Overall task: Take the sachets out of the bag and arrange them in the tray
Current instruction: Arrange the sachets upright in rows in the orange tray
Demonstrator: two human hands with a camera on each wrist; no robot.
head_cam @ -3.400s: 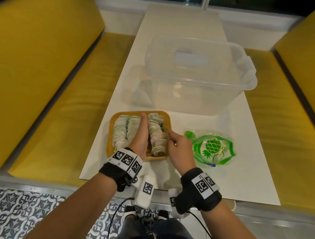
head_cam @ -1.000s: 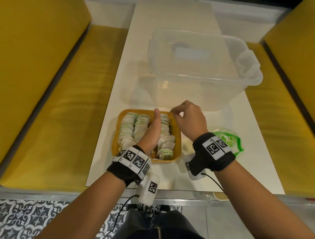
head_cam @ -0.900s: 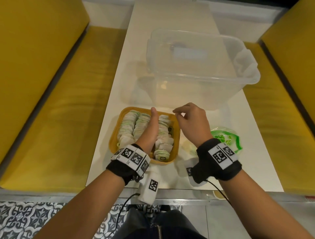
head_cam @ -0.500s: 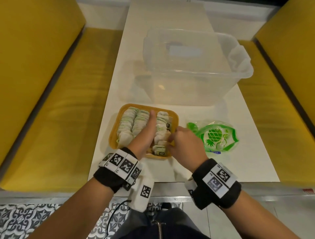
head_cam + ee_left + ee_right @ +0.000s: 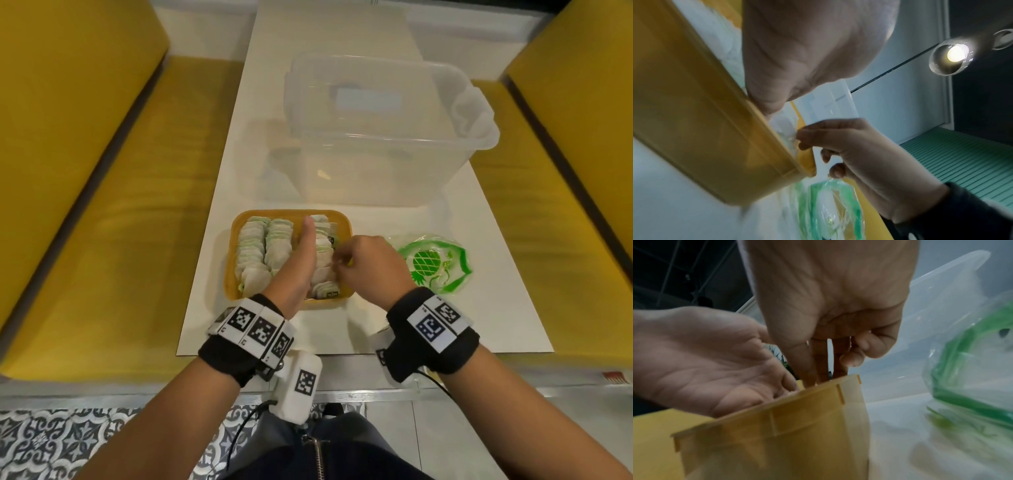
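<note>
A yellow tray [image 5: 291, 213] stands near the table's front edge, holding three rows of white and green sachets [image 5: 253, 253]. My left hand [image 5: 303, 246] lies edge-on in the tray between the middle and right rows, fingers straight. My right hand [image 5: 339, 265] reaches in from the right and pinches a sachet in the right row. In the right wrist view its fingers [image 5: 818, 366] dip behind the tray wall [image 5: 777, 434], which hides the tips. The clear bag with a green pineapple print [image 5: 435, 265] lies flat to the right of the tray.
A large clear plastic bin [image 5: 376, 137] stands just behind the tray. Yellow bench seats [image 5: 102, 205] flank the narrow white table [image 5: 496, 308] on both sides. The table's front edge [image 5: 342, 353] runs close under my wrists.
My right hand came back from the tray's far right corner to the middle of the right row, uncovering the bag. My left hand stayed between the rows.
</note>
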